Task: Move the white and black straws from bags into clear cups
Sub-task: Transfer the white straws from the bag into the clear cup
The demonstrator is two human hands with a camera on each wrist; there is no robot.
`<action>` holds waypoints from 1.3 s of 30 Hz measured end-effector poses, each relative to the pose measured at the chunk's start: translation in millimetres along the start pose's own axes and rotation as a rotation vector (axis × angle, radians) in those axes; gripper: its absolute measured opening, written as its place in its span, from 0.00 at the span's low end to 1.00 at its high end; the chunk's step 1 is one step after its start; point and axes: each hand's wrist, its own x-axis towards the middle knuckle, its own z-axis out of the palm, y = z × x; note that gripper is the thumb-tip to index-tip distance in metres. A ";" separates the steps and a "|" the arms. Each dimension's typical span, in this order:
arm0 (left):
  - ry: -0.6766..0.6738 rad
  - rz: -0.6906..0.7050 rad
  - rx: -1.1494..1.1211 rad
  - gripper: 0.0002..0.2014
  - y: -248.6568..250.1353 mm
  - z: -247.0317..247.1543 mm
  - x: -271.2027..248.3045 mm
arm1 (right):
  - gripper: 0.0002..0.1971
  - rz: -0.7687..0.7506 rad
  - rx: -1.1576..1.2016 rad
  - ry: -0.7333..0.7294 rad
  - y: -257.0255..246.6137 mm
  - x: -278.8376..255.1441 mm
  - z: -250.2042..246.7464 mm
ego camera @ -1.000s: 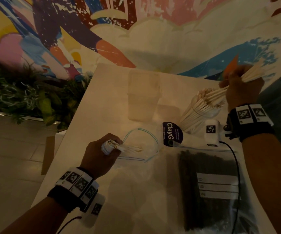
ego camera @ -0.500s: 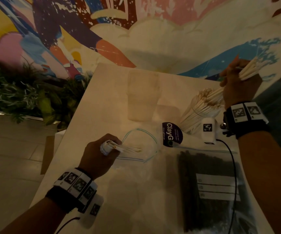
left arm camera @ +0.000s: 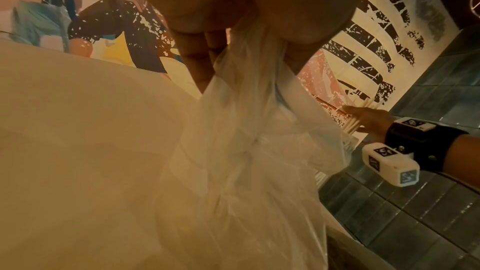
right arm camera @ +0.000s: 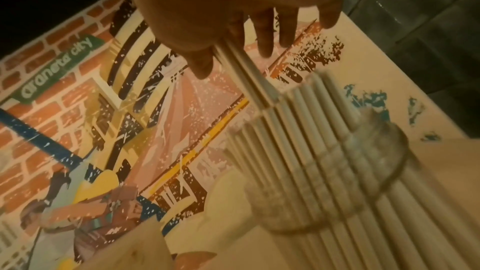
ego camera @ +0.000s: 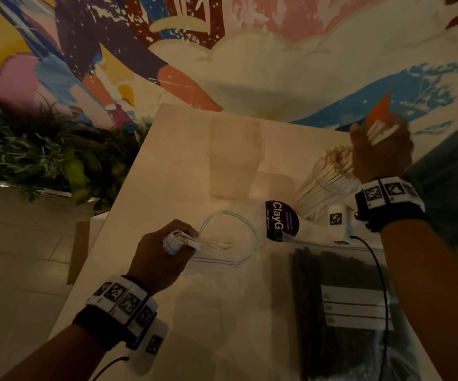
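Observation:
My left hand (ego camera: pixel 170 250) rests on the white table and grips the bunched end of a clear zip bag (ego camera: pixel 230 240) with a few white straws in it; the left wrist view shows the fingers (left arm camera: pixel 200 56) curled round the crumpled plastic (left arm camera: pixel 246 134). My right hand (ego camera: pixel 379 154) holds a small bundle of white straws (ego camera: pixel 380 132) just above a clear cup (ego camera: pixel 329 185) full of white straws. In the right wrist view, thumb and fingers pinch that bundle (right arm camera: pixel 246 75) over the cup (right arm camera: pixel 337 161). An empty clear cup (ego camera: pixel 234 158) stands behind. A zip bag of black straws (ego camera: pixel 340 312) lies at the front right.
A dark round ClayGo label (ego camera: pixel 282 221) lies between the zip bag's mouth and the filled cup. A black cable (ego camera: pixel 381 276) runs from my right wrist over the black-straw bag. Painted wall behind, plants (ego camera: pixel 43 160) to the left of the table (ego camera: pixel 145 188).
My right hand has dropped a little and moved left with its bundle, closer to the filled cup. The left hand and its bag have stayed put.

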 end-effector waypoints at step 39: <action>-0.199 -0.088 0.269 0.47 20.4 -16.9 8.5 | 0.28 -0.388 0.269 -1.118 -51.8 -225.8 22.9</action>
